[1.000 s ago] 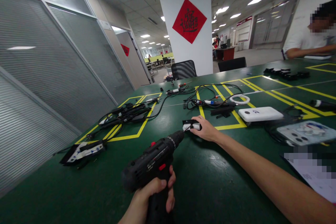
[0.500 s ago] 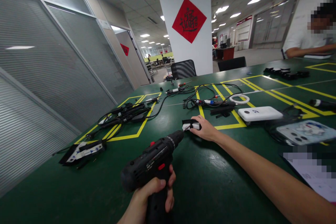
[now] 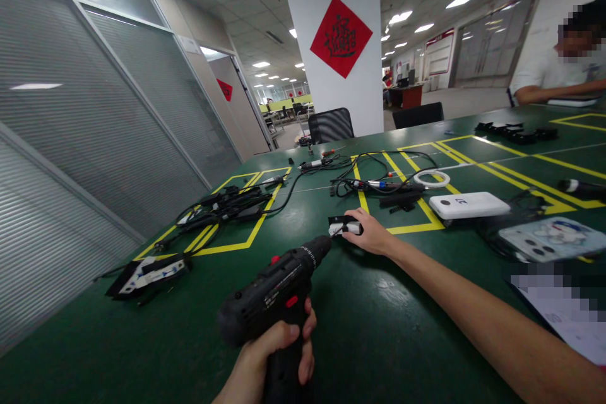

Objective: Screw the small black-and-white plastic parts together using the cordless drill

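My left hand (image 3: 279, 344) is wrapped around the grip of a black cordless drill (image 3: 269, 293) with red buttons. The drill points forward and to the right. Its tip meets, or nearly meets, the left end of a small black-and-white part (image 3: 344, 226); the exact contact is too small to make out. Reaching in from the right, my right hand (image 3: 367, 232) pinches that part near the tabletop, its fingers covering the right end.
Tangled black cables (image 3: 231, 205) lie at left, beside a black-and-white piece (image 3: 154, 274). A white power bank (image 3: 468, 204), a phone (image 3: 553, 238) and a white ring (image 3: 432, 178) sit at right on the green table (image 3: 379, 328). Another person (image 3: 544, 79) sits at far right.
Hardly anything differs. The drill and both hands keep nearly the same place.
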Available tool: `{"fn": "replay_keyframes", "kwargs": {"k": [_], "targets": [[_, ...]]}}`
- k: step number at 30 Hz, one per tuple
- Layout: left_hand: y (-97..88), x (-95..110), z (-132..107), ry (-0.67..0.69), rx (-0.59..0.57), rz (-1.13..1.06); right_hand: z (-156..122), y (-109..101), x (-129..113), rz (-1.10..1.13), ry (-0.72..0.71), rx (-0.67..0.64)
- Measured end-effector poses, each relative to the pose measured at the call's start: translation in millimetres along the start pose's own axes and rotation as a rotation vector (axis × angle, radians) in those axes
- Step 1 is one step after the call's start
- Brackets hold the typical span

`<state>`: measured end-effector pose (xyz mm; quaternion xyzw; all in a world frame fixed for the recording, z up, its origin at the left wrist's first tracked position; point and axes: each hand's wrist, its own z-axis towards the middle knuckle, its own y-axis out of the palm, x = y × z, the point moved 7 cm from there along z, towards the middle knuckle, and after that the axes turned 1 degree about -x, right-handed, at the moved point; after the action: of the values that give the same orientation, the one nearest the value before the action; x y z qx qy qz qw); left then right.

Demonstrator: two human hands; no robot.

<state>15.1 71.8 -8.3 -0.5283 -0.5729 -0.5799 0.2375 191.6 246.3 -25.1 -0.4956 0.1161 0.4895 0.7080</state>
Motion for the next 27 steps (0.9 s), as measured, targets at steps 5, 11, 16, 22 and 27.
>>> {"fn": "replay_keyframes", "kwargs": {"k": [5, 11, 16, 22, 27], "targets": [[0.1, 0.1, -0.3, 0.001, 0.012, -0.002, 0.3, -0.4, 0.6, 0.007, 0.004, 0.001], [0.0, -0.4, -0.8, 0.004, 0.02, 0.0, 0.7, 0.4, 2.6, -0.001, 0.0, 0.008], [0.1, -0.2, -1.0, 0.006, 0.018, -0.003, 0.3, 0.9, 2.3, -0.012, -0.002, 0.006], [0.1, 0.9, -1.9, 0.016, 0.02, 0.018, 0.5, 0.8, 2.7, -0.02, 0.006, -0.001], [-1.4, -0.9, -0.8, 0.006, 0.015, -0.004, -0.2, 0.4, 2.3, -0.014, 0.006, -0.002]]}}
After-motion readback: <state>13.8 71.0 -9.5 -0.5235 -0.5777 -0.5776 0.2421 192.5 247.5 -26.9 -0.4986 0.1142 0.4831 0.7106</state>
